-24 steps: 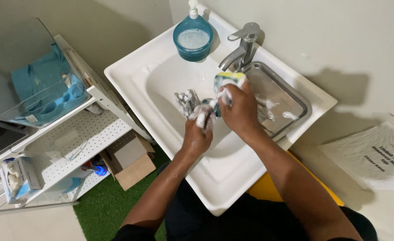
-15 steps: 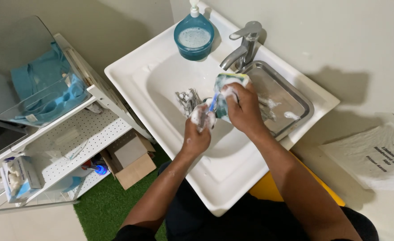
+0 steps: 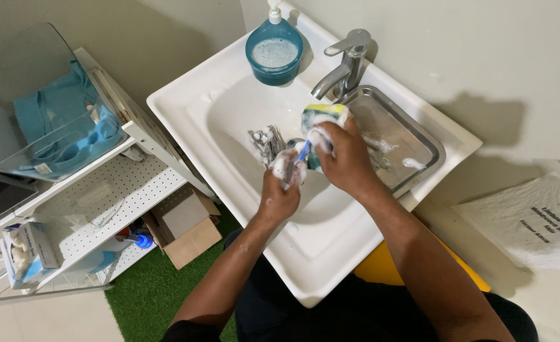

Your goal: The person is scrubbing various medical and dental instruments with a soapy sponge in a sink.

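Basically both hands work over the middle of the white sink (image 3: 330,253). Left hand (image 3: 280,193) is clamped on a small blue-handled tool (image 3: 301,154), fist soapy. Right hand (image 3: 346,158) is clamped on a yellow-green sponge (image 3: 321,117), pressed against the tool; the hands touch. More metal tools (image 3: 266,140) lie in the basin just behind the left hand. A steel tray (image 3: 419,136) with a few foamy pieces sits at the sink's right rim, tap (image 3: 346,63) beside it, blue soap dispenser (image 3: 273,47) at the back corner. To scrub well: keep the tool pinned firmly, stroke the sponge along its length, stay low over the basin so a slippery piece drops in, not out.
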